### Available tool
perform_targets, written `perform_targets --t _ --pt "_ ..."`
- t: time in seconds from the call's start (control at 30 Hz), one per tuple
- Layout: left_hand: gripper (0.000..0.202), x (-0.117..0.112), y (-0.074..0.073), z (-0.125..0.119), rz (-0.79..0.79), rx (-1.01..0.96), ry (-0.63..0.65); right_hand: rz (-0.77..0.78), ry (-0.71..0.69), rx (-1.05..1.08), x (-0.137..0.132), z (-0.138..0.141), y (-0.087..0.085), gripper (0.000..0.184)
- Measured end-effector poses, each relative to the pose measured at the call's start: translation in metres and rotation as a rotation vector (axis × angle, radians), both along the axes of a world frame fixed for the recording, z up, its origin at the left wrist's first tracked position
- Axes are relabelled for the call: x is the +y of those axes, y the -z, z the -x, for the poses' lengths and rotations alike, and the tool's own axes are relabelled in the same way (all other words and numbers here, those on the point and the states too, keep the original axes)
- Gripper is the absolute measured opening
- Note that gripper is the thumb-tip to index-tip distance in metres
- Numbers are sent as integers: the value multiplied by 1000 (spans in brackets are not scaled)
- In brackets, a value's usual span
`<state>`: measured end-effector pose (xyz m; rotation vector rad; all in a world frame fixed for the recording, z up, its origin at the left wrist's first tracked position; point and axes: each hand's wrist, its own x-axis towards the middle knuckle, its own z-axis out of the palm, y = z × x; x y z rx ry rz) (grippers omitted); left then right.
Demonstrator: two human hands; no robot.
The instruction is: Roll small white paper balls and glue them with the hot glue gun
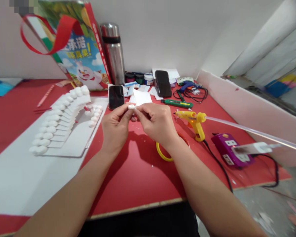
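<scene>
Lump (131,107) pinched by left hand (116,126), right hand (157,123) — could be dented by overgripping; gun (195,124), 3 o'clock — could be knocked.

You hold a small white piece (131,107) over a red tabletop (138,187) — your glue gun (196,127) is yellow, your cutter (179,104) green, your box (220,141) purple with white markings.

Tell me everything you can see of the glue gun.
The glue gun is yellow and looks plastic, with a dark nozzle and an orange glow. It lies on the red table, right of the right hand, nozzle leftward. A clear stick juts from its back; a black cord leaves its handle. No hand touches it.
</scene>
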<state>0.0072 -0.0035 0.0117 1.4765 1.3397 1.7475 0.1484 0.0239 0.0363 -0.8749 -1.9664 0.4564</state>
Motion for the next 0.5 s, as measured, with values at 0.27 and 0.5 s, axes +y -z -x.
perform_targets --t 0.27,0.5 --pt "30 -4 5 -3 -89 285 -21 44 80 6 2 -3 0 21" --pt "24 4 -4 12 92 -37 211 277 -110 76 14 -20 -9 22"
